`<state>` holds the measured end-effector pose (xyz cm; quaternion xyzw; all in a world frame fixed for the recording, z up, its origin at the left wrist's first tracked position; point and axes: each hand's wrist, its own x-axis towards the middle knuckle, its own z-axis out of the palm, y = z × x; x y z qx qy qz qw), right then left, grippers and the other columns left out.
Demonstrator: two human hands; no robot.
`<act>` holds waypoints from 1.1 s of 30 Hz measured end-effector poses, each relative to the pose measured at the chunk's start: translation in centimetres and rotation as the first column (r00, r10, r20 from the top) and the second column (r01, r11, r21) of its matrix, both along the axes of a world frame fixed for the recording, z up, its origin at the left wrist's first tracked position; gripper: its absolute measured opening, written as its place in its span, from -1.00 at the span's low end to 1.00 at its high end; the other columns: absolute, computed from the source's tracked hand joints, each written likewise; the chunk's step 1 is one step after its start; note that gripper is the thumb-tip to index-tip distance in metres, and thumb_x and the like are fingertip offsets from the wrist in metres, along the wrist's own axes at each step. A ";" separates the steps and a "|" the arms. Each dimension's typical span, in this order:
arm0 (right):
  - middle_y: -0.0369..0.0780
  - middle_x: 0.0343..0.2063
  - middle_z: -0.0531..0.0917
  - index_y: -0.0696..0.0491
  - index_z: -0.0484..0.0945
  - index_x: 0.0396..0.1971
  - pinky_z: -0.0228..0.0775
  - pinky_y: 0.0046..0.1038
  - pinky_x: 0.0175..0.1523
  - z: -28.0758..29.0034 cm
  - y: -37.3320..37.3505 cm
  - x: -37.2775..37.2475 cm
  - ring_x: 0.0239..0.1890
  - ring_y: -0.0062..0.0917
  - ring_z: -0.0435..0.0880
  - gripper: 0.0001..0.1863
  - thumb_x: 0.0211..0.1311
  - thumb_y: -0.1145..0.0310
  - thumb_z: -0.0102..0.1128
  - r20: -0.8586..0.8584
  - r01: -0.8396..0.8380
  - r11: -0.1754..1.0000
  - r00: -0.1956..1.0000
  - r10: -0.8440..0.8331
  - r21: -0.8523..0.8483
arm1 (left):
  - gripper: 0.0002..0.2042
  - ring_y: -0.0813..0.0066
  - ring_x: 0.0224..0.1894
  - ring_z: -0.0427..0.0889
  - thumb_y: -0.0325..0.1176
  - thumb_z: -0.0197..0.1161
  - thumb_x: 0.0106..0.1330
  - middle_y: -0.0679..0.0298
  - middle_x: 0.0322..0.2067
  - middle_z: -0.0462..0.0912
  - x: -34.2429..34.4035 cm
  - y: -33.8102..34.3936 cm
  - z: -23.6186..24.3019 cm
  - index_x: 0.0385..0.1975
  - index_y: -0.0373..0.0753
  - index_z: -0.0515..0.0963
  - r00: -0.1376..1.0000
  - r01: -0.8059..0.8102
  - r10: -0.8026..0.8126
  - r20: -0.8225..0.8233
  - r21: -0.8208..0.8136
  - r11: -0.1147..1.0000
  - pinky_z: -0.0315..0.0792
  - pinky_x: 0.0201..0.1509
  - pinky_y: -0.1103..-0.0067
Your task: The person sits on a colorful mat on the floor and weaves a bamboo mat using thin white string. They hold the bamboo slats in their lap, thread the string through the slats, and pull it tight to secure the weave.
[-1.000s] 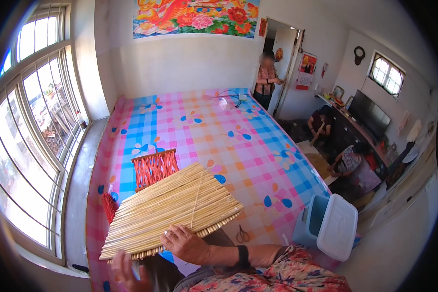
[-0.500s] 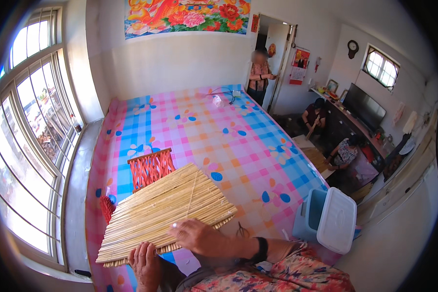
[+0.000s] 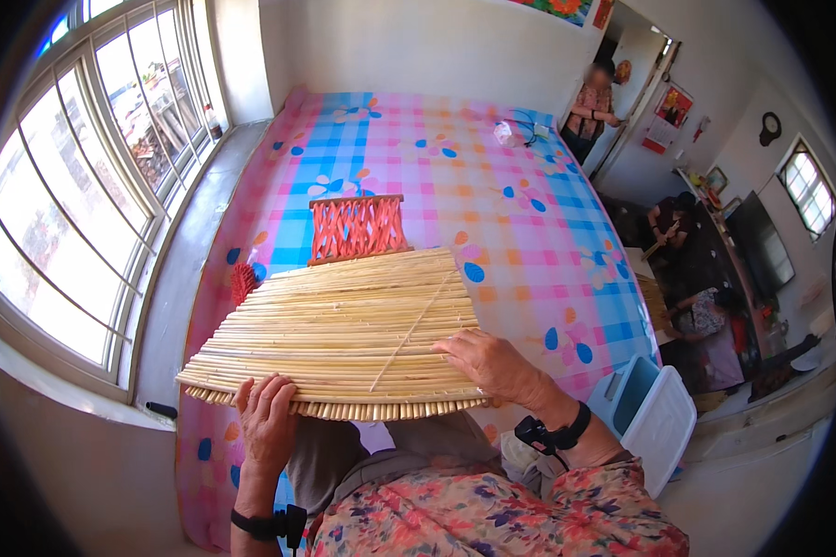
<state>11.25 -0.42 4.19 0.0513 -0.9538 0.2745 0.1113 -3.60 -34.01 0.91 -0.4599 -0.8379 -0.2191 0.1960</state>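
The left window (image 3: 60, 209) glares white, and fisheye edges darken.

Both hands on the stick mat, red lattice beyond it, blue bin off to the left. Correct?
Side's wrong: the blue bin is off to the right, per the head view. Left hand and right hand on the stick mat, red lattice beyond: correct.

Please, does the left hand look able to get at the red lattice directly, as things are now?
Probably not directly: the left hand holds the near edge of the stick mat, which spreads between it and the red lattice by the far edge.
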 end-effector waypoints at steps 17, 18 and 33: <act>-0.08 -0.23 0.62 0.08 0.55 -0.13 0.49 -0.24 -0.01 1.9 -3.0 -7.3 -0.10 -0.21 0.63 -0.75 0.23 0.41 0.00 0.187 -0.463 0.873 0.881 0.434 0.153 | -0.65 0.25 0.16 0.52 -0.43 0.14 0.19 0.17 0.06 0.56 2.5 3.4 0.4 0.01 -0.25 0.52 0.957 0.289 -0.285 0.047 -0.107 0.951 0.23 0.30 0.21; -0.09 -0.24 0.61 0.09 0.53 -0.14 0.48 -0.25 -0.01 1.3 -3.8 -8.1 -0.09 -0.24 0.62 -0.76 0.21 0.41 0.03 0.236 -0.502 0.845 0.857 0.458 0.183 | -0.68 0.25 0.14 0.54 -0.44 0.15 0.17 0.19 0.01 0.59 2.4 3.4 0.5 -0.05 -0.24 0.56 0.960 0.281 -0.279 0.028 -0.086 0.956 0.30 0.24 0.23; 0.03 -0.48 0.64 0.23 0.58 -0.48 0.51 -0.21 -0.19 -0.4 -4.8 -8.8 -0.32 -0.12 0.68 -0.86 -0.02 0.46 0.20 0.056 -0.509 0.855 0.861 0.506 0.105 | -0.73 0.21 0.08 0.57 -0.47 0.16 0.15 0.18 -0.03 0.61 1.8 3.4 -0.4 -0.12 -0.24 0.55 0.958 0.285 -0.287 -0.027 -0.056 0.957 0.33 0.21 0.22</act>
